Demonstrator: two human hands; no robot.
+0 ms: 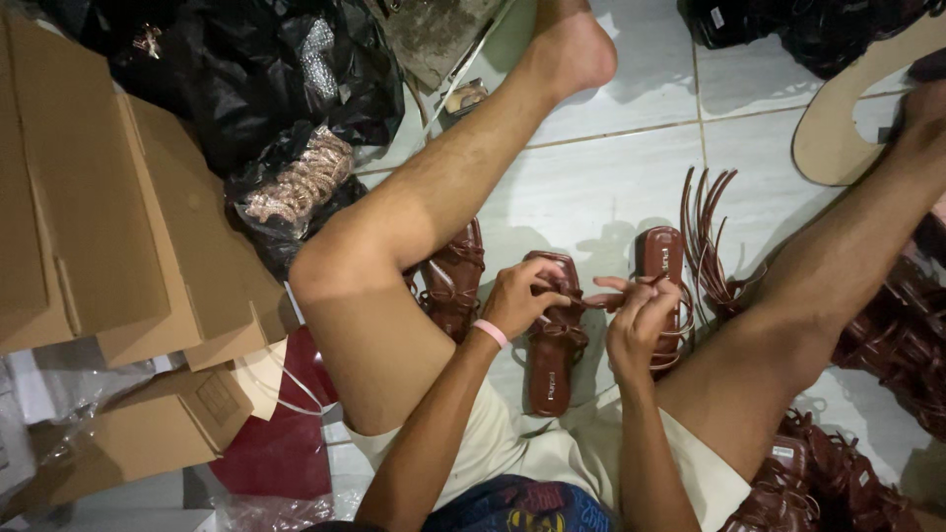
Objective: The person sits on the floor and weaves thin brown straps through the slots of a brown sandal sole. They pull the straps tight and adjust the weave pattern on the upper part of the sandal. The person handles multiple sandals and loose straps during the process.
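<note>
Tile floor [611, 167], cardboard boxes [108, 227], brown sandals [552, 345] between hands [581, 310]

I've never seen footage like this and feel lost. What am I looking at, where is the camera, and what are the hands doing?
The single picture comes from a camera worn on a person's head, looking down at their own lap as they sit on a tiled floor with legs spread. The left hand, with a pink wristband, and the right hand pinch a thin brown strap between them. Below lie brown strappy sandals. More sandals are heaped at the right. Cardboard boxes and black plastic bags sit at the left.
</note>
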